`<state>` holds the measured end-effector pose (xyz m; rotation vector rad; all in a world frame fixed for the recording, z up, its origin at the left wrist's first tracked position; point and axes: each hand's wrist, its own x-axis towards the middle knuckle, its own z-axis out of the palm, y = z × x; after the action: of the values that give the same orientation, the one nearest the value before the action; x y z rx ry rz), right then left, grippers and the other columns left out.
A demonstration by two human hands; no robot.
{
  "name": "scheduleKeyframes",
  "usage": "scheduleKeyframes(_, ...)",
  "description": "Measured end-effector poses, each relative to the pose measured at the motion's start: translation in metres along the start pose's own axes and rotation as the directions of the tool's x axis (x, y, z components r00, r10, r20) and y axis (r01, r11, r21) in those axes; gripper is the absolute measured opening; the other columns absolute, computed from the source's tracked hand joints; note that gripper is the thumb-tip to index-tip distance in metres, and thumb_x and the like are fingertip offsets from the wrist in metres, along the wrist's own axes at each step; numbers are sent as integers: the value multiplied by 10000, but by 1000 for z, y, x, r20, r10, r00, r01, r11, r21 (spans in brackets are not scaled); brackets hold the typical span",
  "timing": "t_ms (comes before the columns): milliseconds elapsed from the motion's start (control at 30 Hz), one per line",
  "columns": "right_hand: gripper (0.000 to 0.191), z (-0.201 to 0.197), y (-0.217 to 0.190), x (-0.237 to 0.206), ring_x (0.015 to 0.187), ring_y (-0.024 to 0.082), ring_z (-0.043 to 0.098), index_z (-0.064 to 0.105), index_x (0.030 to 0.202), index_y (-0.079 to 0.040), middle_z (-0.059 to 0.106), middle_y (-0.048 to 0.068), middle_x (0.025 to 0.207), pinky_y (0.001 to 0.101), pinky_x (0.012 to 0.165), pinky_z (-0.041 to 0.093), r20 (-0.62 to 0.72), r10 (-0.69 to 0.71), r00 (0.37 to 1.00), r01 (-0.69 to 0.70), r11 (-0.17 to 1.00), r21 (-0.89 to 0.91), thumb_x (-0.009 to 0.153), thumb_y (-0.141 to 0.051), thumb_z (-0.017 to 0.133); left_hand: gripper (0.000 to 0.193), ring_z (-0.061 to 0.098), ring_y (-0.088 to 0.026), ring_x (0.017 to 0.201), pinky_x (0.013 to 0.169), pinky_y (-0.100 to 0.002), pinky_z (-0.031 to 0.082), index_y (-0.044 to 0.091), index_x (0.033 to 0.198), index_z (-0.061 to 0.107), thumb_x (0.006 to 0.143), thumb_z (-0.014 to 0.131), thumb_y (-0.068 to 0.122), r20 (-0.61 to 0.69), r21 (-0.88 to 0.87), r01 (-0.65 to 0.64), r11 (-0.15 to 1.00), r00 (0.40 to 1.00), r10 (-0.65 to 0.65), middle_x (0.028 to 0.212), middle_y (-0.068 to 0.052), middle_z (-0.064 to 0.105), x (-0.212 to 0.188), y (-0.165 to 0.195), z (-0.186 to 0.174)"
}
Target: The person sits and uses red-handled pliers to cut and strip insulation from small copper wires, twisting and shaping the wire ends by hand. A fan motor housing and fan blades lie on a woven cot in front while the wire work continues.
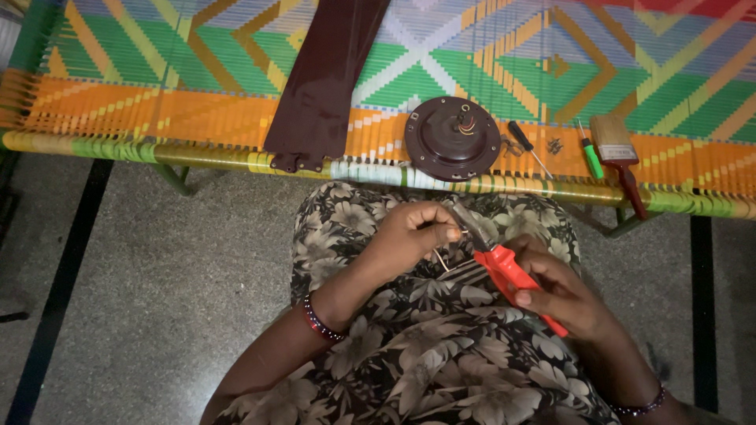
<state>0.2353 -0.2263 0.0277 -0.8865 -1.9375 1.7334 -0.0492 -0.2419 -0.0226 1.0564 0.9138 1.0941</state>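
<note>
Nearest the camera, at the bottom centre of the frame, lies the person's lap in a dark floral dress [425,354], and both hands work just above it.

The right hand [563,295], right of centre, is closed round the red handles of a pair of pliers [504,264]. The tool's long axis runs on a diagonal, handles toward the lower right, dark metal nose pointing to the upper left, toward the other hand. The left hand [409,236], at centre, is curled, with thumb and fingertips pinched on a thin pale wire [442,258]; the short visible stretch of the wire slants down to the right from the fingers, just below the pliers' nose. Whether the nose already bites the wire is too small to tell.

This looks like the step of gripping or trimming a wire end. The next move seems to call for a steady pinch from the left hand while the right squeezes the handles, keeping the nose lined up on the strand.

Across the upper half of the frame runs a woven cot [197,118] in orange, green and blue. On it rest dark brown fan blades [323,86] at upper centre, a round brown motor housing [452,138] beside them, then a black-handled screwdriver [526,145], a green screwdriver [589,153] and a paintbrush [616,149] toward the right. Grey stone floor [157,299] fills the lower left.
</note>
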Motion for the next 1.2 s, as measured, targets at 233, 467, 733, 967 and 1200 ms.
scheduleKeyframes(233, 331, -4, 6, -6, 1068, 257, 618, 682, 943, 0, 648, 142, 1169, 378, 890, 483, -52, 136, 989, -137, 990, -17, 766, -277, 724, 121, 555, -22, 605, 541, -220, 469, 46, 934, 716, 942, 726, 166, 2, 44, 23, 999, 1000, -23, 751, 46, 651, -1, 1, 0)
scheduleKeyframes(467, 280, -4, 2, -5, 1127, 267, 593, 654, 919, -10, 657, 136, 1120, 383, 975, 448, 10, 7, 1000, -6, 998, -67, 815, -264, 713, 114, 538, -18, 610, 542, -215, 448, 48, 930, 716, 947, 734, 159, 12, 19, 4, 1000, 1000, -5, 756, 54, 636, -3, -2, 0)
scheduleKeyframes(733, 238, 6, -19, -3, 1115, 288, 587, 678, 918, -4, 619, 160, 1164, 406, 940, 449, 4, 18, 1000, -18, 993, -114, 815, -216, 713, 120, 544, -22, 611, 535, -217, 454, 56, 921, 708, 940, 742, 170, 0, 20, 22, 1000, 1000, -22, 760, 52, 643, -5, -5, 2)
scheduleKeyframes(967, 284, 6, -20, -1, 1265, 330, 529, 697, 920, 5, 569, 189, 1282, 452, 1043, 407, -12, 12, 1000, -14, 990, -142, 781, -241, 728, 140, 562, -34, 620, 526, -231, 482, 49, 929, 708, 927, 746, 184, -2, 2, 58, 998, 998, -58, 777, 43, 660, -3, -5, 5)
scheduleKeyframes(1200, 324, 2, -8, -5, 1357, 351, 494, 653, 885, 8, 519, 230, 1468, 461, 1077, 392, -12, 50, 999, -50, 999, -8, 773, -283, 741, 133, 575, -30, 641, 548, -231, 490, 47, 938, 722, 930, 745, 177, 29, 66, 30, 997, 999, -32, 802, 27, 693, -4, -1, 2)
